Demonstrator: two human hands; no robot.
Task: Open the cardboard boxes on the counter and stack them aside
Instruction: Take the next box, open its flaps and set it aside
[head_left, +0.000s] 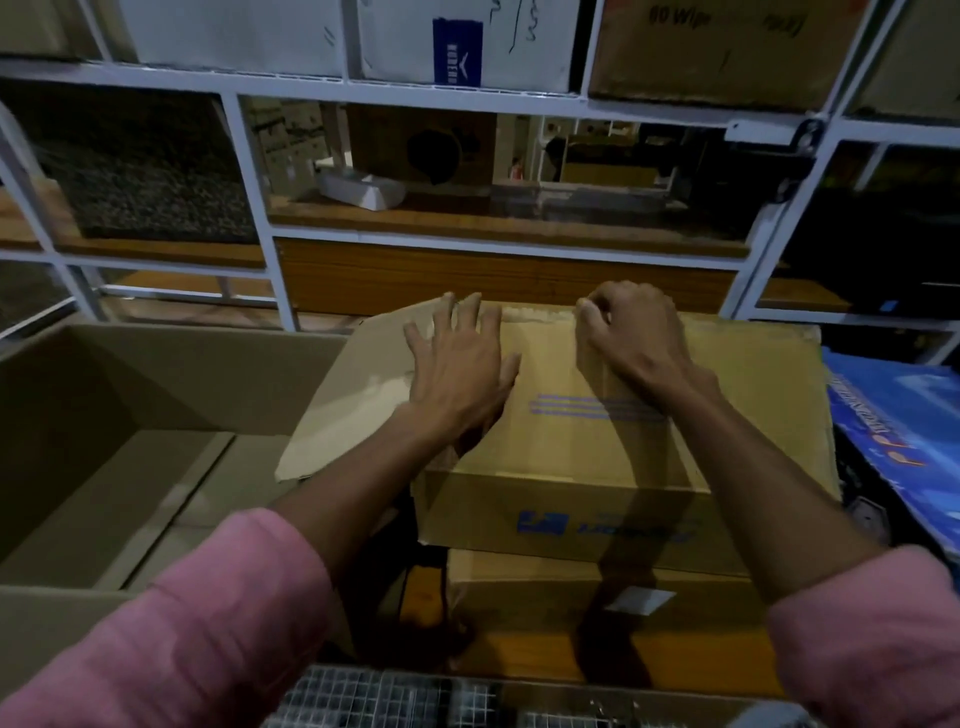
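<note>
One wide-angle head camera looks forward and down from close above the bench. The hands (545, 358) reach toward 12 o'clock over a box (597, 447) at centre; a shelf (467, 88) fills the frame's top.

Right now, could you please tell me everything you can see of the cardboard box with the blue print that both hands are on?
The cardboard box is plain brown corrugated board with blue stripes on top and a blurred blue logo on its near side. It sits level on another brown box. Its left top flap is lifted and splays outward; the rest of the top lies shut. The left hand lies flat, fingers spread, on the top by the flap. The right hand curls at the far edge, seemingly pinching something there.
</note>
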